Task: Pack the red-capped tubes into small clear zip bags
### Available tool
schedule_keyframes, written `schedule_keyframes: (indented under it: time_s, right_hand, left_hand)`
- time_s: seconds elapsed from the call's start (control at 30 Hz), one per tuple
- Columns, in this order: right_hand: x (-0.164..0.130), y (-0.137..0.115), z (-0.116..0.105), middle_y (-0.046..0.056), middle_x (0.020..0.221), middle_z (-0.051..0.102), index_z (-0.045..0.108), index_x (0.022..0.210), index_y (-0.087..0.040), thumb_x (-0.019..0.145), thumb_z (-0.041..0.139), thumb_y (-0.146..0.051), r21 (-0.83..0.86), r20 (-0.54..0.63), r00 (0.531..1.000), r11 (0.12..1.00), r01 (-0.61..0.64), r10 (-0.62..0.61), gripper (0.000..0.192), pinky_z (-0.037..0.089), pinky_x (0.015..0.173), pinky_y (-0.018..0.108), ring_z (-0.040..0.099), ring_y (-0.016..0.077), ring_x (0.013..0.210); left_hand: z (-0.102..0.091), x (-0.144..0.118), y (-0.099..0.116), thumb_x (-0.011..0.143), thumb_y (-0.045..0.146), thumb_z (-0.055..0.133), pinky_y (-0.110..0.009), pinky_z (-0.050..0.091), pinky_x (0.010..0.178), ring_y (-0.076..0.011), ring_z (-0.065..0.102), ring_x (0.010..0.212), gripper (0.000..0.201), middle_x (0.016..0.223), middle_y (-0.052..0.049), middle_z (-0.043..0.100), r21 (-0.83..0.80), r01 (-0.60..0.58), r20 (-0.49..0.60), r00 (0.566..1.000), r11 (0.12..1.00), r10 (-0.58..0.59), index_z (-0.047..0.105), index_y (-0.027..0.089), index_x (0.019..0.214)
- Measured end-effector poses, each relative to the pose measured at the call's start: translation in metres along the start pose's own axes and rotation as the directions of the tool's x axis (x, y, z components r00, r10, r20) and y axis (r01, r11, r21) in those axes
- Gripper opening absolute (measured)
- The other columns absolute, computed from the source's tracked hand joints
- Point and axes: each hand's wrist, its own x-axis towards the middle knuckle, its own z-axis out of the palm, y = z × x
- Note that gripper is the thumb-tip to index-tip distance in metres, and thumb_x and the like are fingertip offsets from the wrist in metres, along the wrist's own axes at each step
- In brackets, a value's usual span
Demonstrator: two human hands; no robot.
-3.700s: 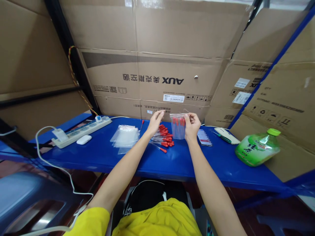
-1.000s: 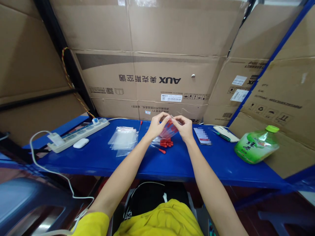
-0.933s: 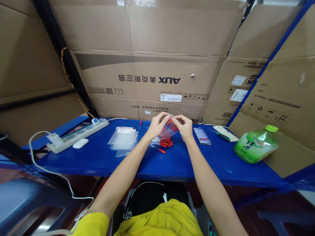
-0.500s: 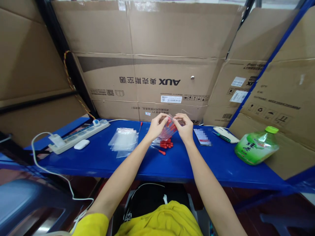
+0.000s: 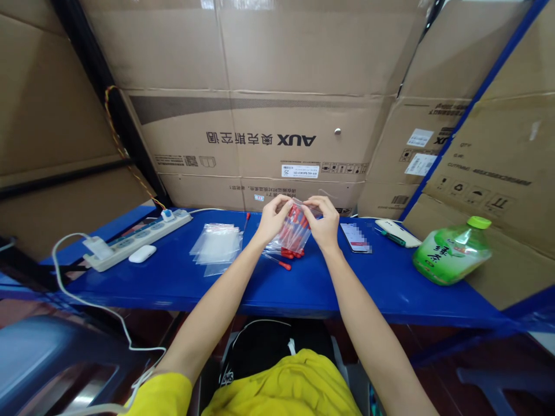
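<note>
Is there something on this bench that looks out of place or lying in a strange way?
Only the green bottle at the right: it lies tilted on its side against a cardboard box, not upright, cap on. No spill shows. Both hands pinch a small clear bag of red-tipped pieces.

Storeroom: stacked cardboard cartons (image 5: 260, 133), blue shelving (image 5: 303, 289).

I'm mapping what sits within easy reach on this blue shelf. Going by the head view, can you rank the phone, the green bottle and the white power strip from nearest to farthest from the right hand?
1. Phone: flat on the shelf just right of the right hand.
2. Green bottle: lying farther right, near the shelf's end.
3. White power strip: far left, beyond the left hand.
</note>
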Motion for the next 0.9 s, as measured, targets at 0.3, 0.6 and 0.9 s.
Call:
schedule_keyframes:
  time_s: [0.3, 0.6, 0.9]
  right_hand:
    - [-0.0013, -0.0010, 0.0000, 0.008, 0.107, 0.073, 0.075, 0.097, -0.024, 0.095, 0.066, -0.035, -0.028, 0.005, 1.000, 1.000, 0.003, -0.002, 0.014, 0.056, 0.092, 0.040, 0.070, 0.0245, 0.101]
    - [-0.0032, -0.0013, -0.0002, 0.007, 0.110, 0.073, 0.076, 0.097, -0.026, 0.095, 0.066, -0.034, -0.099, 0.009, 0.999, 0.995, 0.032, -0.031, 0.013, 0.054, 0.094, 0.041, 0.068, 0.0250, 0.104]
    - [-0.0029, -0.0001, -0.0010, 0.008, 0.112, 0.072, 0.075, 0.101, -0.025, 0.094, 0.066, -0.032, -0.144, -0.005, 1.000, 0.989, 0.025, -0.026, 0.013, 0.052, 0.096, 0.041, 0.066, 0.0256, 0.107]
  left_hand:
    - [0.0000, -0.0019, -0.0024, 0.094, 0.047, 0.066, -0.025, 0.050, 0.076, -0.0140, 0.062, 0.076, 0.031, 0.086, -0.002, 0.068, 0.035, 0.001, -0.021, 1.000, 0.999, 0.000, 0.066, 0.017, 0.093]
    - [-0.0001, -0.0024, -0.0056, 0.094, 0.045, 0.066, -0.024, 0.050, 0.070, -0.0150, 0.064, 0.076, 0.028, 0.085, -0.003, 0.069, 0.089, 0.010, -0.063, 0.998, 0.996, -0.004, 0.066, 0.017, 0.090]
    - [-0.0016, -0.0026, -0.0080, 0.095, 0.046, 0.065, -0.026, 0.052, 0.072, -0.0149, 0.065, 0.074, 0.027, 0.085, -0.004, 0.071, 0.092, -0.004, -0.113, 0.994, 0.996, 0.014, 0.064, 0.018, 0.092]
